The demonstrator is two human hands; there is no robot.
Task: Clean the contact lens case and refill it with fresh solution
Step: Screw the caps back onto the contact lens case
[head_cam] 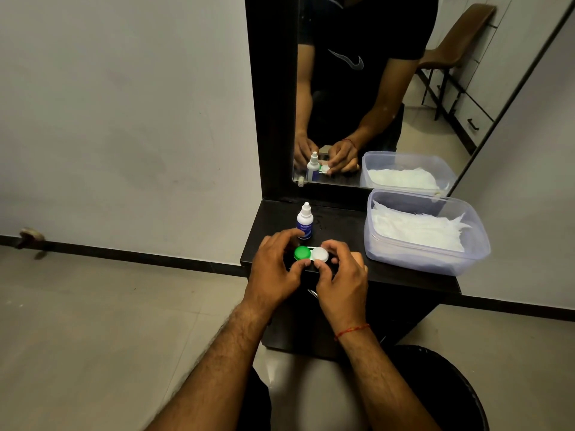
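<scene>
A contact lens case [311,254] with a green cap on the left and a white cap on the right is held over the front edge of a black shelf [404,275]. My left hand [275,270] grips its green side, fingers curled around the cap. My right hand [339,275] grips the white side, thumb and fingers on the white cap. Both caps look closed. A small white solution bottle [305,220] with a blue label stands upright just behind the case, cap on.
A clear plastic tub [466,259] with white tissues inside sits on the right of the shelf. A mirror [373,88] rises behind the shelf and reflects the hands. A black bin [460,384] stands on the floor at lower right. A grey wall lies left.
</scene>
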